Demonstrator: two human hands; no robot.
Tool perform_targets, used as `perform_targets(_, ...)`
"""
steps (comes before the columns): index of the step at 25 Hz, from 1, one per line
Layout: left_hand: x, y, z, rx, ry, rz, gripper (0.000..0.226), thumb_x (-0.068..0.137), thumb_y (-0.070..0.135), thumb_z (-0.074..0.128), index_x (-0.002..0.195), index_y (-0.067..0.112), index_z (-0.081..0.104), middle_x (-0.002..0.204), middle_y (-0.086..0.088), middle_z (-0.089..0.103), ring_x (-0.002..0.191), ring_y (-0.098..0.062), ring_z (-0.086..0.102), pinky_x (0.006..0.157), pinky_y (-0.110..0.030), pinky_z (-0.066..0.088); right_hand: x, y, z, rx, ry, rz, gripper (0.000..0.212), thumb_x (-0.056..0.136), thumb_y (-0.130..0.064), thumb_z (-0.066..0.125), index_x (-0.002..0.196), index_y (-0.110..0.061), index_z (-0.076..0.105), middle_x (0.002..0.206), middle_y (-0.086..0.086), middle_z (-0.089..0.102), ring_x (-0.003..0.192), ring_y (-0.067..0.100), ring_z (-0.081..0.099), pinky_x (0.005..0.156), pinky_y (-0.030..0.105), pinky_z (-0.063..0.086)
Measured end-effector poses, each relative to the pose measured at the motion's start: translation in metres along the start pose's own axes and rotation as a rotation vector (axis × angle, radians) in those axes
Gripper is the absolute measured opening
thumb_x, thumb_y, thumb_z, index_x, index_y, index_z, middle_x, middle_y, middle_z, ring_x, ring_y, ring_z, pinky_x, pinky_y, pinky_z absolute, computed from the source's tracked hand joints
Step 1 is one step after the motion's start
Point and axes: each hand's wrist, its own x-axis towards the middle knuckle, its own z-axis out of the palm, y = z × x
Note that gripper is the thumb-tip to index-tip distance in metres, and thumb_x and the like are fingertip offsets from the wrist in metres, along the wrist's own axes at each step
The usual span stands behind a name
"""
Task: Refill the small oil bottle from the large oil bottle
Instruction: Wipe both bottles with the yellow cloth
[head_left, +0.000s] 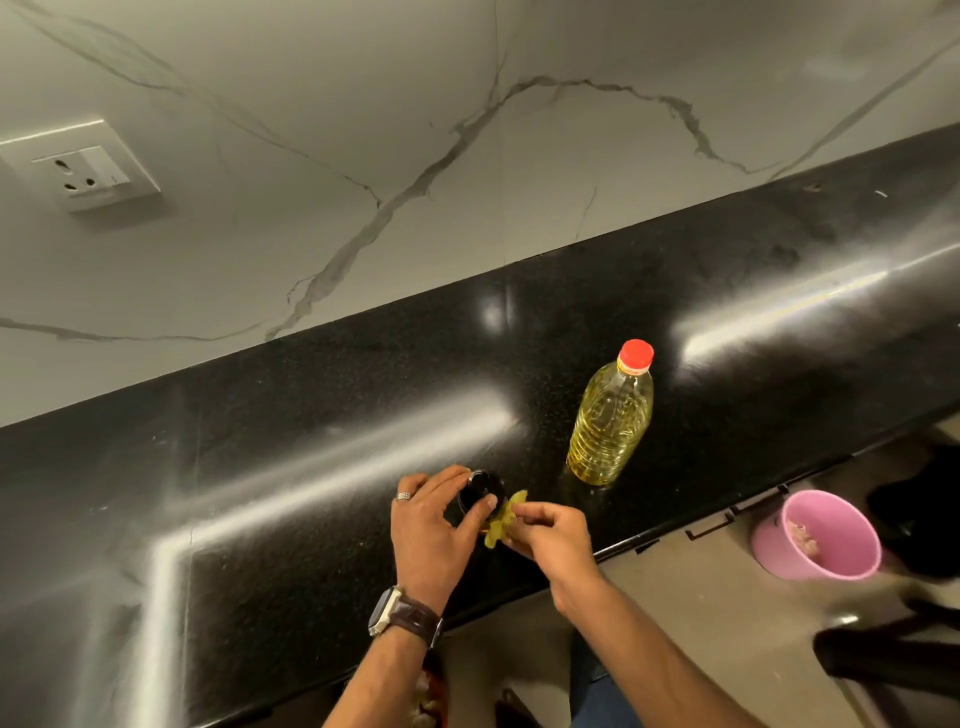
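Note:
The large oil bottle (612, 415) stands upright on the black counter (311, 467), full of yellow oil, its red cap on. To its left my left hand (431, 530) grips the small dark bottle (480, 491) around its top, thumb and fingers curled round it. Most of the small bottle is hidden by that hand. My right hand (550, 535) pinches a yellow-green piece (504, 519) right beside the small bottle; whether this piece is a label or a lid part I cannot tell.
A pink bucket (815, 535) sits on the floor to the right, below the counter's front edge. A white wall socket (83, 166) is on the marble backsplash at upper left. Dark objects lie on the floor at far right.

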Motion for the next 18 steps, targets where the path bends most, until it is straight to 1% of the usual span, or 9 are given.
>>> perform_targets(2, 0.002, 0.001, 0.000, 0.003, 0.000, 0.015, 0.039, 0.079, 0.049, 0.083, 0.110, 0.026, 0.079, 0.114, 0.013, 0.075, 0.104, -0.012, 0.056, 0.084, -0.041, 0.053, 0.005, -0.006, 0.000, -0.017, 0.076, -0.166, 0.023, 0.088, 0.004, 0.076, 0.103, -0.013, 0.080, 0.093, 0.002, 0.079, 0.089, 0.016, 0.077, 0.080, 0.028, 0.062)
perform_targets(4, 0.002, 0.002, -0.001, 0.004, 0.002, 0.008, 0.040, 0.079, 0.048, 0.083, 0.111, 0.025, 0.079, 0.113, 0.012, 0.075, 0.103, -0.011, 0.055, 0.083, -0.041, 0.053, 0.012, -0.006, 0.001, -0.232, 0.132, -0.262, 0.023, 0.088, -0.005, 0.078, 0.101, -0.023, 0.081, 0.093, -0.008, 0.078, 0.092, 0.008, 0.074, 0.083, 0.023, 0.060)
perform_targets(6, 0.000, 0.000, -0.001, 0.007, 0.006, 0.001, 0.040, 0.079, 0.048, 0.083, 0.112, 0.025, 0.079, 0.113, 0.012, 0.075, 0.103, -0.011, 0.055, 0.083, -0.042, 0.054, 0.009, 0.004, 0.005, -0.318, 0.122, -0.174, 0.019, 0.086, -0.007, 0.080, 0.092, -0.025, 0.080, 0.091, -0.008, 0.076, 0.094, 0.012, 0.074, 0.081, 0.025, 0.061)
perform_targets(8, -0.001, 0.001, -0.001, 0.005, -0.003, -0.010, 0.042, 0.080, 0.051, 0.079, 0.112, 0.026, 0.078, 0.114, 0.013, 0.075, 0.104, -0.012, 0.055, 0.082, -0.043, 0.054, 0.001, 0.018, 0.010, -0.226, 0.091, -0.097, 0.020, 0.083, -0.002, 0.082, 0.084, -0.021, 0.077, 0.090, -0.001, 0.077, 0.094, 0.020, 0.076, 0.081, 0.031, 0.064)
perform_targets(9, 0.000, 0.003, -0.001, 0.001, -0.007, -0.010, 0.042, 0.080, 0.052, 0.078, 0.112, 0.026, 0.078, 0.115, 0.014, 0.075, 0.104, -0.012, 0.055, 0.082, -0.043, 0.053, -0.002, 0.020, 0.011, -0.153, 0.096, -0.126, 0.021, 0.083, 0.000, 0.081, 0.085, -0.020, 0.079, 0.090, 0.001, 0.078, 0.093, 0.020, 0.077, 0.081, 0.034, 0.065)
perform_targets(11, 0.001, 0.004, -0.001, -0.008, -0.003, -0.003, 0.041, 0.080, 0.053, 0.078, 0.111, 0.026, 0.079, 0.114, 0.014, 0.075, 0.103, -0.011, 0.054, 0.082, -0.042, 0.053, 0.000, 0.009, 0.007, -0.069, 0.138, -0.251, 0.022, 0.085, 0.001, 0.078, 0.094, -0.019, 0.081, 0.090, -0.002, 0.079, 0.090, 0.015, 0.077, 0.081, 0.031, 0.063)
perform_targets(13, 0.000, 0.002, -0.001, -0.005, -0.003, -0.006, 0.041, 0.080, 0.054, 0.078, 0.112, 0.027, 0.079, 0.114, 0.014, 0.075, 0.102, -0.010, 0.054, 0.082, -0.042, 0.052, 0.010, -0.010, 0.005, -0.178, 0.163, -0.336, 0.022, 0.087, -0.002, 0.077, 0.099, -0.019, 0.082, 0.091, -0.006, 0.078, 0.089, 0.009, 0.075, 0.081, 0.025, 0.061)
perform_targets(16, -0.002, -0.002, 0.000, 0.001, -0.006, -0.017, 0.042, 0.080, 0.056, 0.076, 0.113, 0.030, 0.078, 0.115, 0.016, 0.074, 0.103, -0.010, 0.054, 0.082, -0.044, 0.052, 0.013, -0.009, 0.003, -0.381, 0.146, -0.286, 0.020, 0.087, -0.005, 0.078, 0.093, -0.024, 0.081, 0.092, -0.008, 0.076, 0.092, 0.011, 0.073, 0.083, 0.027, 0.061)
perform_targets(18, -0.002, 0.001, 0.000, -0.008, -0.002, -0.017, 0.041, 0.081, 0.055, 0.077, 0.112, 0.029, 0.078, 0.115, 0.015, 0.074, 0.104, -0.013, 0.055, 0.082, -0.044, 0.053, 0.000, 0.002, 0.004, -0.284, 0.116, -0.251, 0.025, 0.085, -0.003, 0.080, 0.087, -0.028, 0.080, 0.089, -0.007, 0.078, 0.092, 0.015, 0.075, 0.084, 0.032, 0.063)
